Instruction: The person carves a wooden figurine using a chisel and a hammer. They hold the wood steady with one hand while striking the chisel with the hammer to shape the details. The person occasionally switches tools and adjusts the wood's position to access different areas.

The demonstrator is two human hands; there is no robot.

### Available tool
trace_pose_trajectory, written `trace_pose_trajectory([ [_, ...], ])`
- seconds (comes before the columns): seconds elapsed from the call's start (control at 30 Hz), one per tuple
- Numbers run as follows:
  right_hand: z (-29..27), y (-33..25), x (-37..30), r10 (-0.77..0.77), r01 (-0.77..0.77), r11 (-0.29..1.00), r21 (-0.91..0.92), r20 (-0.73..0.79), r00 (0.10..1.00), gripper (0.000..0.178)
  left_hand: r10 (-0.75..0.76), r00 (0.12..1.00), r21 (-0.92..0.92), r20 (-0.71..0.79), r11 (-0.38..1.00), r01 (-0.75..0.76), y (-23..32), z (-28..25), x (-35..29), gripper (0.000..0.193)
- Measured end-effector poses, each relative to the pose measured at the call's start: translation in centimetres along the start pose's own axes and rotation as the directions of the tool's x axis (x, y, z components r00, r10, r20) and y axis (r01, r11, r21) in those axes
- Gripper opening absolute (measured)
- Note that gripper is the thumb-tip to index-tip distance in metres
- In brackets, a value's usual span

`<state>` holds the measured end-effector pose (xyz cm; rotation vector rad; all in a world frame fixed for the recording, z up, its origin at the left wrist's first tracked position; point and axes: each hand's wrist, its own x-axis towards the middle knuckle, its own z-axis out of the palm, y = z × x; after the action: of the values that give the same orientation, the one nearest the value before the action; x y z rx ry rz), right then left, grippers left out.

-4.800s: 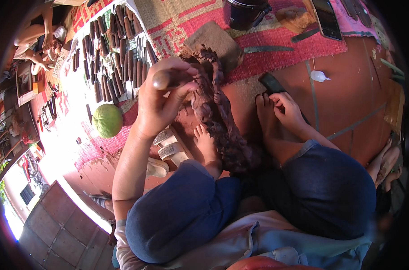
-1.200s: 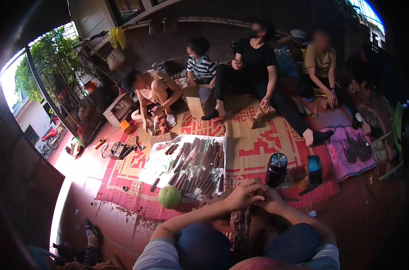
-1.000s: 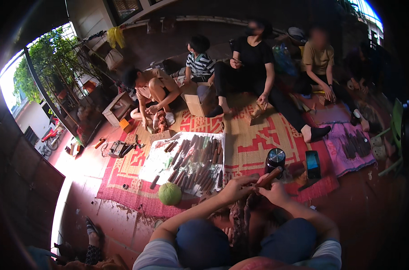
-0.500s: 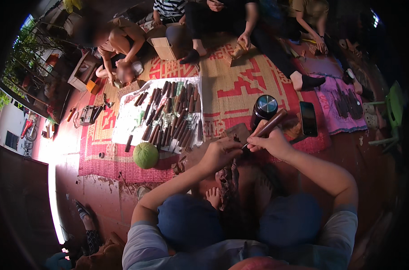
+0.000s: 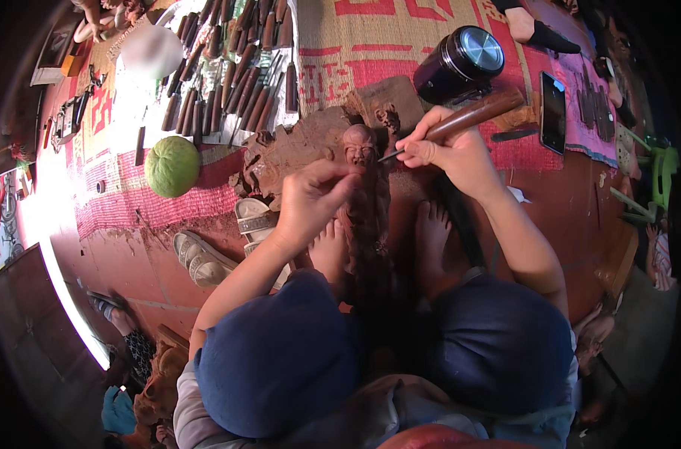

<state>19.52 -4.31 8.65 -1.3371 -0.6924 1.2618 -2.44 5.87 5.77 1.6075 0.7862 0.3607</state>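
Note:
My right hand (image 5: pixel 454 153) is closed round a wood-carving chisel (image 5: pixel 475 116) with a thick brown handle. Its thin metal shaft points left, the tip close to the chin of a carved wooden figure (image 5: pixel 360 142). That reddish-brown figure has a bald head and a face, and its long body stretches back between my bare feet. Beside the face, my left hand (image 5: pixel 314 196) has its fingers curled and thumb and forefinger pressed together; anything between them is too small to make out. A rough wooden block (image 5: pixel 295 142) lies just beyond the figure.
Many chisels (image 5: pixel 239 86) lie on a white cloth at far left, near a green round fruit (image 5: pixel 172 166). A dark flask (image 5: pixel 460 63) and a phone (image 5: pixel 553 112) are at far right. Sandals (image 5: pixel 202 258) sit left of my feet. Other people sit beyond the mat.
My view has tilted down, bringing the carved figure into sight. My hands have parted slightly; the left has left the chisel's shaft and is beside the figure, with the chisel tip now near its face.

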Motion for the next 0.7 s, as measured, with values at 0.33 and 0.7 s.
trace_pose_trajectory([
  [0.33, 0.6, 4.3, 2.9, -0.232, 0.228, 0.941, -0.249, 0.012, 0.973, 0.017, -0.332, 0.942, -0.367, 0.052, 0.871, 0.327, -5.6, 0.9, -2.4, 0.062],
  [0.7, 1.4, 4.4, 3.1, -0.201, 0.201, 0.952, -0.231, 0.023, 0.979, 0.013, -0.327, 0.925, -0.301, 0.191, 0.878, 0.373, -6.9, 1.9, -2.6, 0.089],
])
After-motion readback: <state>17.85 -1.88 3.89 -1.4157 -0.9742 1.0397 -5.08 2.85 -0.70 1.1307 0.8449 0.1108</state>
